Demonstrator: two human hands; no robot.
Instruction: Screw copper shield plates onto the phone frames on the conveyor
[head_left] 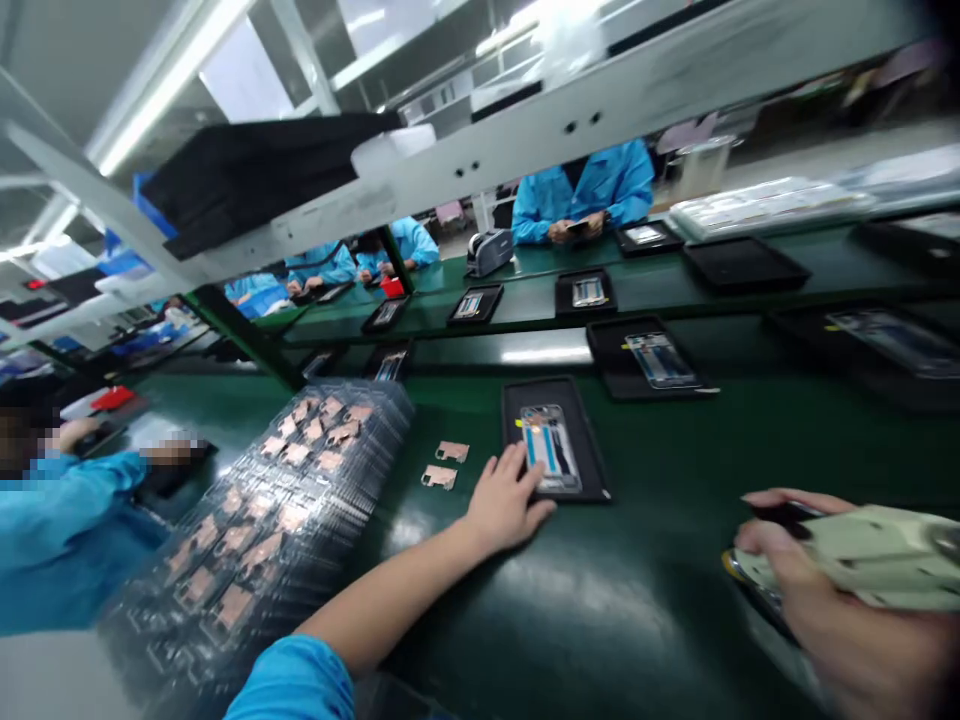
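Left hand [506, 500] splayed on black tray [592, 480] edge; right hand [840, 610] gripping phone [757, 590].

Panel [877, 555] in right hand [817, 600], cut off

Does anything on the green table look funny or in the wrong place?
Yes, a little. Two copper-coloured pieces lie loose on the green mat, near the left hand. The others sit inside the stacked clear trays, so these look out of place.
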